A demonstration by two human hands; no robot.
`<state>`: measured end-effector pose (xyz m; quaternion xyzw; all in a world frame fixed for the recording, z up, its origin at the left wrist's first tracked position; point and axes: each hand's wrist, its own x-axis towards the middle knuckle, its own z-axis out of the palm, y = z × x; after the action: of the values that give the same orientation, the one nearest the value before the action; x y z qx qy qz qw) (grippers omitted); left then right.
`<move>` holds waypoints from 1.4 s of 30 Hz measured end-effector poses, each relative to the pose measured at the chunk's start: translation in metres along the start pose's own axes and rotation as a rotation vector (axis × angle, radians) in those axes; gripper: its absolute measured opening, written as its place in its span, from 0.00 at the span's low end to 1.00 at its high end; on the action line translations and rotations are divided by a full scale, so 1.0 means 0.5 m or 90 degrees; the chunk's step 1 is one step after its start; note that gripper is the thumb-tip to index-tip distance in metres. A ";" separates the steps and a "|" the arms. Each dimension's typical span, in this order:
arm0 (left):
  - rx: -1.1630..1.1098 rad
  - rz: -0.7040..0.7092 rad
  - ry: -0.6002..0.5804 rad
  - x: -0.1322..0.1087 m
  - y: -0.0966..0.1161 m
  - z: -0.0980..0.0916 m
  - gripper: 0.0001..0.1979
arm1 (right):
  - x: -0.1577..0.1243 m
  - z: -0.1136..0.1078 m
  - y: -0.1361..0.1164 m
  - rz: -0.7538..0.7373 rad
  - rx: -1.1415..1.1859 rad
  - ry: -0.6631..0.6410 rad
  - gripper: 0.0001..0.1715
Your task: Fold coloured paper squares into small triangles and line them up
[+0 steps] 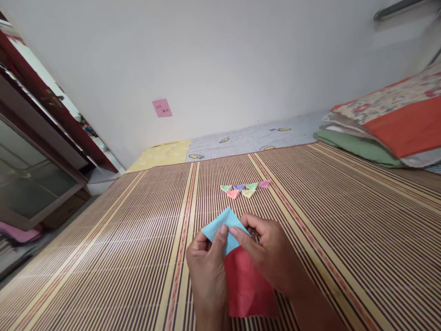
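Both hands hold a light blue sheet of paper (222,219) between them, its one corner pointing away from me. My left hand (208,262) pinches its left side, thumb on top and fingers underneath. On the right side, my right hand (265,243) grips the same sheet, its thumb close to the left thumb. Whether a crease lies under the thumbs, I cannot tell. Below the hands is a red sheet of paper (250,289), partly covered by them. Beyond the blue paper, several small folded paper pieces (233,194) in pink, green, purple and yellow lie in two rows.
A striped mat (138,243) spreads under everything. Folded bedding (396,124) is stacked at the right. Patterned cloth (237,138) runs along the wall, which bears a pink note (161,108). At the left stand a glass-fronted cabinet (31,170) and a door.
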<state>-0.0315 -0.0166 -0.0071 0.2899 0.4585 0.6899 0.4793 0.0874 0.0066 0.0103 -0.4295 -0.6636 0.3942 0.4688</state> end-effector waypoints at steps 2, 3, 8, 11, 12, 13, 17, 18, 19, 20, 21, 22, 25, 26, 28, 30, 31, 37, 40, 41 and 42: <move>-0.017 -0.006 0.002 0.001 0.001 0.001 0.14 | 0.000 0.000 0.002 -0.014 -0.005 -0.002 0.18; -0.028 -0.006 0.003 0.001 0.003 0.001 0.15 | 0.000 -0.001 0.005 -0.021 -0.009 -0.003 0.19; 0.042 0.094 0.014 0.007 0.014 -0.004 0.18 | 0.003 -0.013 0.014 -0.017 -0.004 -0.045 0.19; 0.153 0.188 0.008 0.006 0.018 -0.009 0.12 | 0.005 -0.018 0.015 -0.032 -0.017 -0.045 0.18; 0.170 0.202 0.002 0.004 0.018 -0.009 0.10 | 0.005 -0.018 0.015 -0.038 -0.024 -0.040 0.18; 0.178 0.211 -0.003 0.003 0.018 -0.008 0.08 | 0.005 -0.018 0.015 -0.041 -0.029 -0.035 0.18; 0.212 0.312 0.009 -0.001 0.013 -0.003 0.03 | 0.001 -0.011 0.017 -0.033 -0.005 -0.040 0.17; 0.224 0.347 0.013 -0.001 0.011 -0.002 0.04 | 0.001 -0.009 0.018 -0.031 0.006 -0.041 0.17; 0.233 0.379 0.016 -0.001 0.009 -0.002 0.05 | 0.001 -0.008 0.018 -0.031 0.013 -0.040 0.17; 0.240 0.404 0.018 0.000 0.007 -0.002 0.06 | 0.001 -0.007 0.018 -0.032 0.016 -0.037 0.17; 0.248 0.421 0.019 0.001 0.006 -0.003 0.07 | 0.001 -0.006 0.018 -0.033 0.016 -0.033 0.18; 0.258 0.432 0.023 0.001 0.004 -0.004 0.08 | 0.001 -0.005 0.017 -0.034 0.012 -0.030 0.18; 0.299 0.446 0.027 0.003 0.003 -0.007 0.11 | 0.002 -0.005 0.014 -0.041 -0.005 -0.021 0.19; 0.314 0.452 0.017 0.004 0.004 -0.008 0.11 | 0.002 -0.006 0.014 -0.044 -0.009 -0.020 0.19; 0.336 0.468 -0.001 0.004 0.005 -0.009 0.11 | 0.003 -0.006 0.014 -0.047 -0.013 -0.022 0.19; 0.345 0.487 -0.011 0.005 0.007 -0.009 0.12 | 0.003 -0.007 0.014 -0.045 -0.009 -0.030 0.18; 0.346 0.496 -0.016 0.005 0.007 -0.008 0.12 | 0.003 -0.007 0.014 -0.044 -0.005 -0.033 0.18; 0.331 0.493 -0.014 0.006 0.007 -0.007 0.09 | 0.002 -0.012 0.013 -0.033 0.025 -0.043 0.17; 0.281 0.385 -0.002 0.004 0.011 -0.006 0.02 | 0.001 -0.013 0.010 -0.020 0.031 -0.049 0.16; 0.262 0.345 0.006 0.003 0.013 -0.005 0.01 | 0.001 -0.013 0.009 -0.015 0.030 -0.050 0.16; 0.245 0.311 0.017 0.002 0.015 -0.004 0.02 | 0.000 -0.013 0.008 -0.011 0.030 -0.051 0.16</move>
<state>-0.0369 -0.0172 -0.0010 0.4678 0.5034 0.6893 0.2294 0.0942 0.0088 0.0083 -0.3965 -0.6762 0.4221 0.4553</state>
